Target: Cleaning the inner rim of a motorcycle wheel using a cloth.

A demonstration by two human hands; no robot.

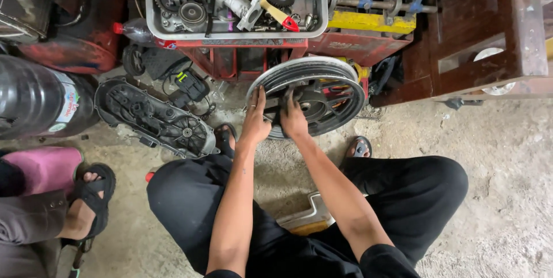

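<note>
**Both hands on the wheel rim**

The wheel rim (314, 102) stands on edge on the concrete floor (495, 197), leaning against the red stand (242, 59). Left hand (254, 118) lies flat, fingers spread on its near edge; right hand (292, 118) curls into the spokes, slightly nearer the hub. A parts tray (151, 7) sits above.

Soft, even daylight in a sharp wide-angle view.

The scene is lit diffusely, with the concrete floor (507, 157) at the right of the frame shown brightest and the upper left corner left dim. Soft shadows are cast under the red stand (242, 59) and the wooden bench (478, 53). A pale sheen is seen on the wheel rim (305, 67) and a streak of glare on the dark bottle (29, 96) at the left edge. Focus is held throughout; lines are bowed slightly toward the corners, and no motion blur is visible.
</note>
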